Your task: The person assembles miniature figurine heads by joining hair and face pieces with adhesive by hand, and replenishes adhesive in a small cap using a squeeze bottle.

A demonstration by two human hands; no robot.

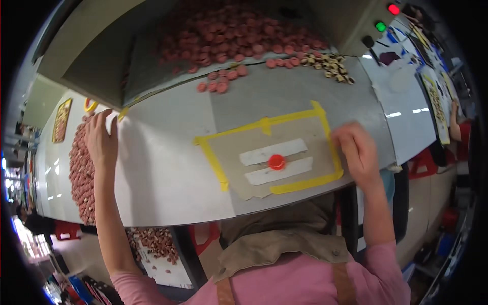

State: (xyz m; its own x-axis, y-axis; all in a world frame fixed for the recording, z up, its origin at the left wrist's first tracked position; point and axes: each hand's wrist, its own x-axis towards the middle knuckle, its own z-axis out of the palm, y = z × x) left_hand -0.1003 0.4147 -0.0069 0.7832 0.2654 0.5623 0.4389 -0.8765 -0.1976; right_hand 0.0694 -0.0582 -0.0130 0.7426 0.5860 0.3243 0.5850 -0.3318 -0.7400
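At the left, my left hand [103, 140] reaches over the edge of a long heap of small round pink pieces [81, 173]. Its fingers are bent and apart, and nothing shows between them. My right hand [358, 155] hovers at the right side of a grey-brown cardboard sheet [223, 152] bordered with yellow tape [277, 122]. The fingers of that hand are curled together; what they hold, if anything, is hidden. A bright red round piece [276, 162] lies on the sheet between two white strips [273, 152].
Behind, a hooded box holds a large pile of pink round pieces [223, 38]. Cream-and-dark pieces [330, 66] lie at its right front. A yellow-rimmed tray [62, 121] and a tape roll [90, 105] sit far left. More pieces [155, 244] lie below the table edge.
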